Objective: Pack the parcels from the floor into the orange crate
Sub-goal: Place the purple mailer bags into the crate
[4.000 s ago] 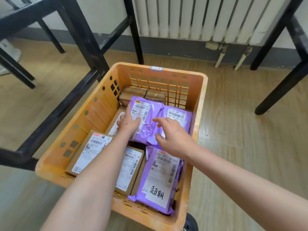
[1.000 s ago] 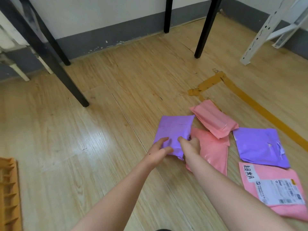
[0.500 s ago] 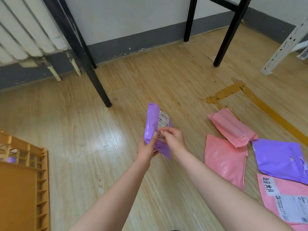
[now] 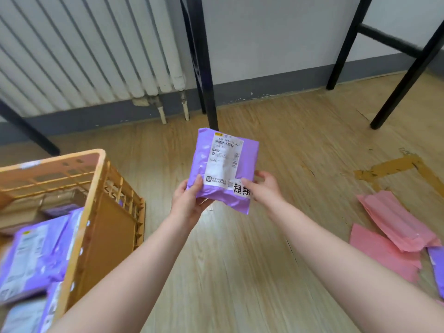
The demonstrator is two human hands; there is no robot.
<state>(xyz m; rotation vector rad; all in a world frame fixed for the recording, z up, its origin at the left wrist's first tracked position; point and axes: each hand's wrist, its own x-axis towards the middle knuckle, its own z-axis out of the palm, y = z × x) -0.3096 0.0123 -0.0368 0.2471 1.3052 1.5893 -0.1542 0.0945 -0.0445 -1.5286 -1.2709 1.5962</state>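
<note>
Glossy purple parcel point(image 4: 225, 171), soft rectangle, long axis toward 12 o'clock, label up; left hand point(image 4: 189, 200) and right hand point(image 4: 265, 188) pinch its near corners.

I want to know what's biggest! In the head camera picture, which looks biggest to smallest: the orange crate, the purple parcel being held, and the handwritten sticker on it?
1. orange crate, cut off by the frame
2. purple parcel
3. handwritten sticker

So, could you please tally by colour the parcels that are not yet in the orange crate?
Purple: 2, the held parcel between left hand and right hand, and the edge parcel cut off at right.
Pink: 2, the upper pink parcel overlapping the lower pink parcel on the floor.
Total: 4.
</note>
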